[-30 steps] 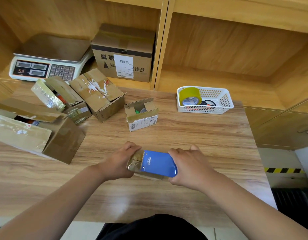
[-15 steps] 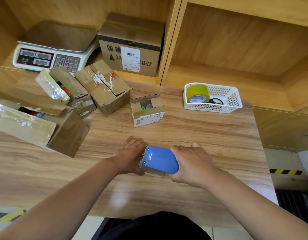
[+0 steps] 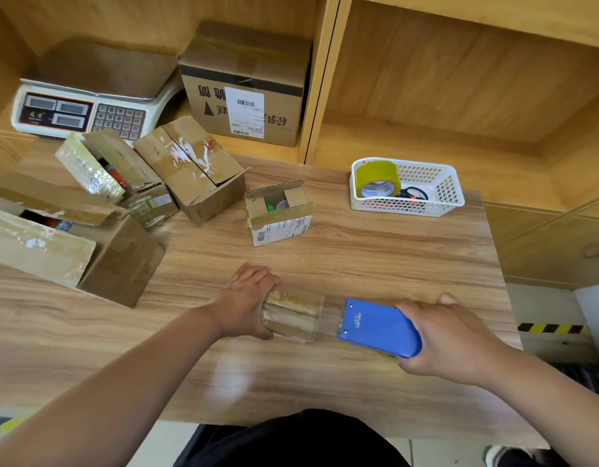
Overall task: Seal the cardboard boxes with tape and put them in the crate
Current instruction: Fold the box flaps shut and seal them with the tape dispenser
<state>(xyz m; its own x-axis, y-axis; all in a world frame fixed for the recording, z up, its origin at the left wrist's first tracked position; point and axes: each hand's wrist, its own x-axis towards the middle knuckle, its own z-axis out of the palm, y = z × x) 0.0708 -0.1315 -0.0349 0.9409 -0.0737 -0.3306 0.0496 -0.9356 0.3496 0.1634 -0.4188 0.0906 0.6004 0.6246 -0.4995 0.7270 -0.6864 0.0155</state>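
**Tape drawn across the small box, cut coming next**

Head view: the left grip [image 3: 247, 301] is pinning the small cardboard box [image 3: 293, 315] to the counter [image 3: 358, 257] near its front edge, with fingers curled over the box's left end. The right grip [image 3: 449, 335] is wrapping round the blue tape dispenser [image 3: 379, 326], just to the right of the box. A band of clear tape [image 3: 330, 323] is stretching from the box to the dispenser's toothed mouth.

The sealing step is, by my reading, underway on this box (its glossy skin suggests tape already lying over the top, though I cannot tell how many layers). The next move is likely calling for tilting the dispenser so that its teeth are biting through the band, with the left grip bracing the box against the pull. After that the loose end is needing a press down.

Further back, a small open box [image 3: 279, 214] and the larger boxes [image 3: 116, 257] to the left are sitting unsealed. A white basket [image 3: 449, 193] is holding a yellow tape roll [image 3: 377, 178]. No crate is showing plainly here.
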